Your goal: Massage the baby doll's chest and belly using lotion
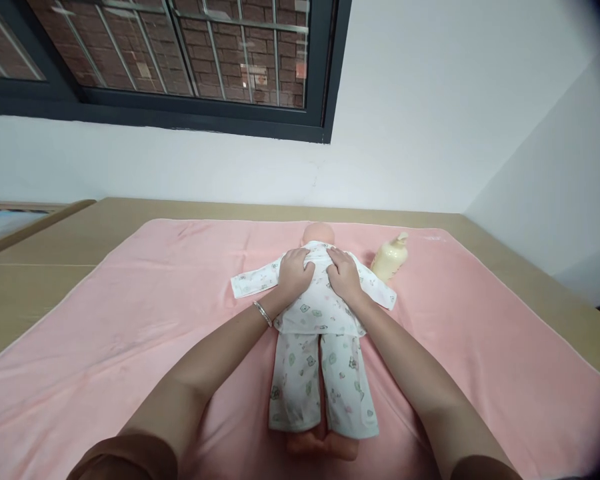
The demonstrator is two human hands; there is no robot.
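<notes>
While both hands lie palm-down on its chest, the doll [316,313] is stretched on its back along the middle of the pink blanket [130,320]. Its long axis runs straight from near to far: the bare feet point toward the person at the near edge and the head [319,233] lies at the far end, just past the fingertips. The left hand [295,270], with a bracelet [263,313] on its wrist, covers the left side of the white printed top [314,303]. The right hand [344,273] covers the right side, and the two nearly meet at the doll's midline, just below the collar. Both are flat, with fingers loosely together and slightly bent over the chest, pressing on the cloth rather than closing round anything that shows. Neither hand is nearer than the other, since both forearms come in from the near side and converge on the chest evenly. The top's sleeves stick out to left and right from under the hands, and the matching trousers [323,380] run back between the forearms. A cream bottle [389,259] stands on the blanket just right of the doll's shoulder, near the right hand but apart from it. Beyond the blanket is a wooden surface [40,267], then a white wall and a dark-framed window [180,60].
</notes>
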